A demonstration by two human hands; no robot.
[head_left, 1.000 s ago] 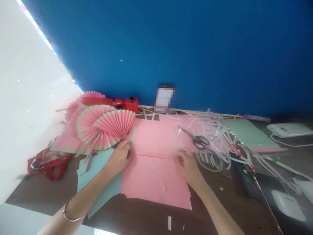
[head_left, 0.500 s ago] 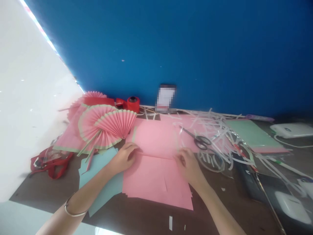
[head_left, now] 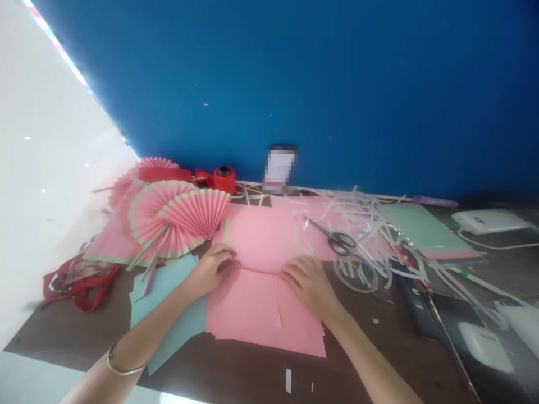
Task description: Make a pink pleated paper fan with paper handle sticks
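A sheet of pink paper (head_left: 261,238) with pale green strips at its sides lies over a stack of pink paper (head_left: 248,311). Its near edge bows up a little between my hands. My left hand (head_left: 213,270) has its fingers curled on the left end of that edge. On the right end rests my right hand (head_left: 309,280), fingers bent and pressed on the paper. Light blue sheets (head_left: 177,314) stick out under my left forearm. Pleated pink paper fans (head_left: 196,210) with green rims lie at the left.
Scissors (head_left: 339,242) lie right of the sheet among white paper strips (head_left: 370,224). A roll of clear tape (head_left: 356,274) is nearer. A red tape roll (head_left: 224,179) and a propped phone (head_left: 279,168) stand by the blue wall (head_left: 337,84). Red straps (head_left: 84,289) lie far left.
My right hand has shifted left along the near edge of the pink sheet, its fingers flatter. The edge now bows up slightly. My left hand stays at its end, and the view has turned slightly.
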